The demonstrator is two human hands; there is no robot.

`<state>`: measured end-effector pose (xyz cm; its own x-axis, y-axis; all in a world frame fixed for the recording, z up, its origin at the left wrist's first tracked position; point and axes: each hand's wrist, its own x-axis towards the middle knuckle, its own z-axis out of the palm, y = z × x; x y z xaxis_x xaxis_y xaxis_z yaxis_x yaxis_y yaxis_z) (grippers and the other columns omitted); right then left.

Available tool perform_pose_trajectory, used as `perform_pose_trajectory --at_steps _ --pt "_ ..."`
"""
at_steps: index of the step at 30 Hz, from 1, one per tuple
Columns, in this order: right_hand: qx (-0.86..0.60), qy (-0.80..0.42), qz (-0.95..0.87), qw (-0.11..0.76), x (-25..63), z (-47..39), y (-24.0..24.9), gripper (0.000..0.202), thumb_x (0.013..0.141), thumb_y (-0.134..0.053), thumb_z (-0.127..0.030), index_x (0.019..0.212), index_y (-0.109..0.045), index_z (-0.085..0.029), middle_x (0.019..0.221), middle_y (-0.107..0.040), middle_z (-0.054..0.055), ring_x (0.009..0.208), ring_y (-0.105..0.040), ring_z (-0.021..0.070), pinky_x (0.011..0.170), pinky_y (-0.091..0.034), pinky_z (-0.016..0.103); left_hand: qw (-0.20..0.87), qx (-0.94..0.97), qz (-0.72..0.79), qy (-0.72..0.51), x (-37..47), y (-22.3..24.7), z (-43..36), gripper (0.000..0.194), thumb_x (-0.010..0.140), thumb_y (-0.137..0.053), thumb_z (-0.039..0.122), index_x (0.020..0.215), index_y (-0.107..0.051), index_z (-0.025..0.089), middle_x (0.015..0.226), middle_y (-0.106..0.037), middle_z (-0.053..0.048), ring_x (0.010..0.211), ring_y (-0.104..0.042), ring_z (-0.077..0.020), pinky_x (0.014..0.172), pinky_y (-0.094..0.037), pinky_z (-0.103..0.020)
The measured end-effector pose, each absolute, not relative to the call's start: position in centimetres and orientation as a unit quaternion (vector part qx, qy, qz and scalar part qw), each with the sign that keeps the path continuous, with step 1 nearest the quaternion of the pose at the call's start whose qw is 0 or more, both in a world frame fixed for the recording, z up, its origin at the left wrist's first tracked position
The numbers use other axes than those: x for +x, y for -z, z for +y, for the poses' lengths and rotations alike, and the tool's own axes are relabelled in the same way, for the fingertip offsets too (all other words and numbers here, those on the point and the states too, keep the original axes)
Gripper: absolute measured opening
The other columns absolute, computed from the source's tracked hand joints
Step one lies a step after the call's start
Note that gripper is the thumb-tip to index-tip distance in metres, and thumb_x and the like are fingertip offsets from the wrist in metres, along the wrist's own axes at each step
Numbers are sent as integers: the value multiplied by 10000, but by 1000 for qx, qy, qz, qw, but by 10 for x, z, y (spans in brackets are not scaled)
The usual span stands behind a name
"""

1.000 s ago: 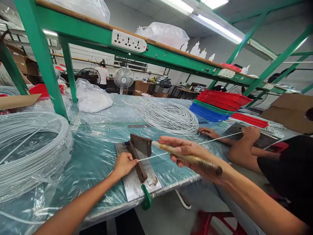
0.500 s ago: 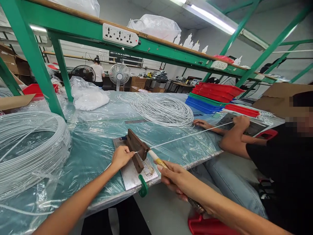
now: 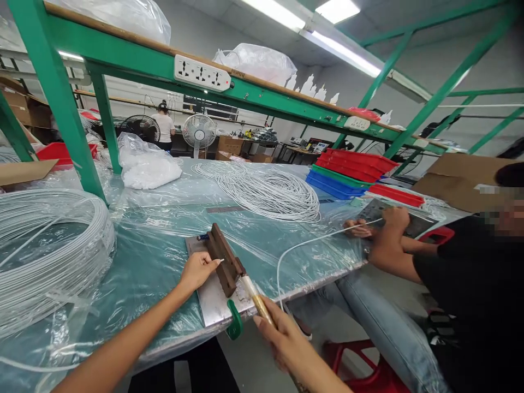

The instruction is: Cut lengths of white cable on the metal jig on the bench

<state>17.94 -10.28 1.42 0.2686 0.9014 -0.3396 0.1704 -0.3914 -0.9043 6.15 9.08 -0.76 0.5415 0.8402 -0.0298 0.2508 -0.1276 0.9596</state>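
Observation:
A brown metal lever cutter (image 3: 221, 256) stands on a metal plate (image 3: 209, 308) at the table's front edge. My left hand (image 3: 200, 271) is beside its jaw, finger and thumb pinching a white cable (image 3: 221, 260), whose short end pokes out toward the blade. Wrapped round the cutter's white and gold handle (image 3: 257, 299) is my right hand (image 3: 286, 335), below the edge of the table. A green clamp (image 3: 234, 321) sits at the plate's front. To the right, a separate white cable length (image 3: 305, 243) runs from a co-worker's hands and bends down over the table edge.
At left lies a big coil of white cable (image 3: 98, 245). A looser cable pile (image 3: 270, 196) is at the back, next to stacked red, green and blue trays (image 3: 347, 169). The co-worker (image 3: 462, 273) sits at right. A green shelf frame (image 3: 262, 93) spans overhead.
The cable that stretched taut from the cutter to the co-worker is now apart from the cutter and hangs slack. My right hand and the handle have moved down. My left hand keeps its pinch.

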Motion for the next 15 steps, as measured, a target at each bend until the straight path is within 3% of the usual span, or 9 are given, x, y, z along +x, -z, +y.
perform_pose_trajectory --at_steps 2,3,6,8,10,12,15 --pt "-669 -506 -356 412 185 -100 -39 785 747 -544 -483 1375 -153 -220 521 -317 -96 354 -251 68 330 -254 181 552 695 375 -268 56 -7 88 372 655 -570 486 515 -436 168 432 -366 58 454 -347 -84 484 -240 -209" --pt "-651 -527 -346 423 189 -97 -57 775 729 -588 -442 1361 -190 -235 511 -317 -100 359 -262 63 342 -266 170 563 695 364 -261 52 -18 86 362 664 -555 492 540 -466 163 434 -387 53 460 -362 -88 494 -259 -213" --pt "-578 -586 -323 468 202 -75 -113 490 666 -677 -305 1099 -468 -215 578 -428 -61 424 -359 39 422 -332 146 602 698 311 -231 35 -54 79 349 699 -524 486 630 -538 144 475 -465 29 527 -421 -100 562 -312 -218" --pt "-524 -600 -313 516 211 -50 -145 271 679 -653 -274 885 -504 -179 697 -506 -9 514 -444 43 512 -397 149 631 693 275 -212 22 -77 73 342 715 -525 480 678 -547 141 505 -493 24 530 -403 -88 553 -295 -205" --pt "-488 -595 -317 555 218 -19 -168 193 772 -546 -347 843 -496 -175 779 -541 35 612 -511 80 600 -446 183 661 676 258 -197 10 -95 68 342 732 -527 489 719 -531 147 518 -509 29 457 -326 -64 485 -233 -199" --pt "-465 -590 -334 569 223 20 -184 338 844 -409 -486 928 -508 -174 791 -558 65 675 -549 124 642 -468 225 686 655 254 -190 3 -105 63 354 748 -521 511 748 -510 157 528 -529 32 393 -251 -44 443 -179 -204" --pt "-461 -562 -377 575 223 84 -193 551 835 -335 -622 1118 -470 -169 824 -585 92 750 -583 168 682 -476 260 699 638 267 -181 0 -106 57 406 740 -514 562 787 -508 159 519 -533 34 348 -246 -29 422 -164 -201"
